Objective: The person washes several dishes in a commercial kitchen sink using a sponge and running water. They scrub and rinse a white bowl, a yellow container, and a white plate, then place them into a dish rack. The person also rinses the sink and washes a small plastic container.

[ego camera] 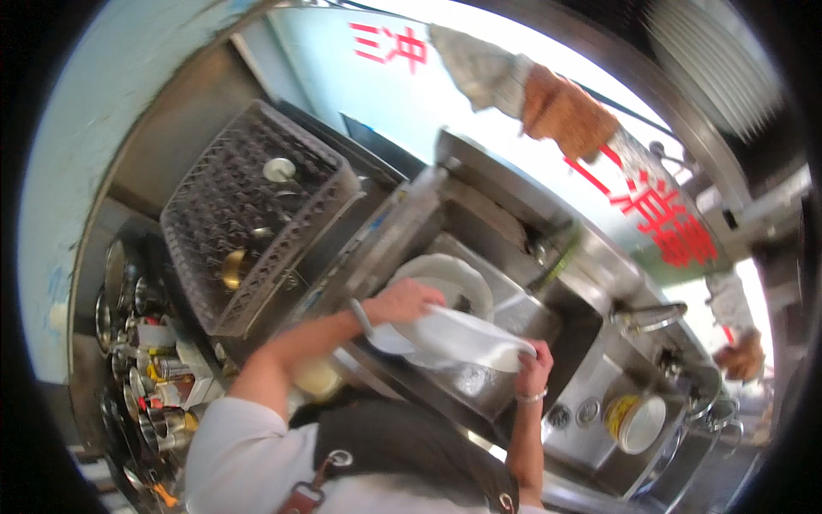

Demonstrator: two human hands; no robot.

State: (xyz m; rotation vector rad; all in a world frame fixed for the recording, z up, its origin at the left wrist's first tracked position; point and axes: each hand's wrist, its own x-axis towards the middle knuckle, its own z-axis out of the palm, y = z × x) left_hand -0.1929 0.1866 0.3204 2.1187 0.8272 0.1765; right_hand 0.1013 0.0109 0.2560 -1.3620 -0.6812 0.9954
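Note:
My left hand (406, 301) grips the left rim of a large white dish (472, 337). The dish's right end is pinched in my right hand (533, 369). It is tilted over a stainless-steel sink basin (565, 327). Behind the dish, a round white bowl or plate (459, 270) lies in the basin, with a small dark patch in its middle that I cannot make out. Another white dish edge (390, 340) shows below my left wrist, partly hidden by the held dish. Bright reflections on the basin floor look wet.
A grey plastic peg rack (192, 199) stands left, holding a white ladle or spoon (279, 169) and a gold-coloured bowl (236, 270). Metal pots and utensils (160, 424) crowd the far left. Rightward, a second basin has sink strainers (587, 412) and a yellow-white tub (642, 424). Cloths (565, 112) hang above.

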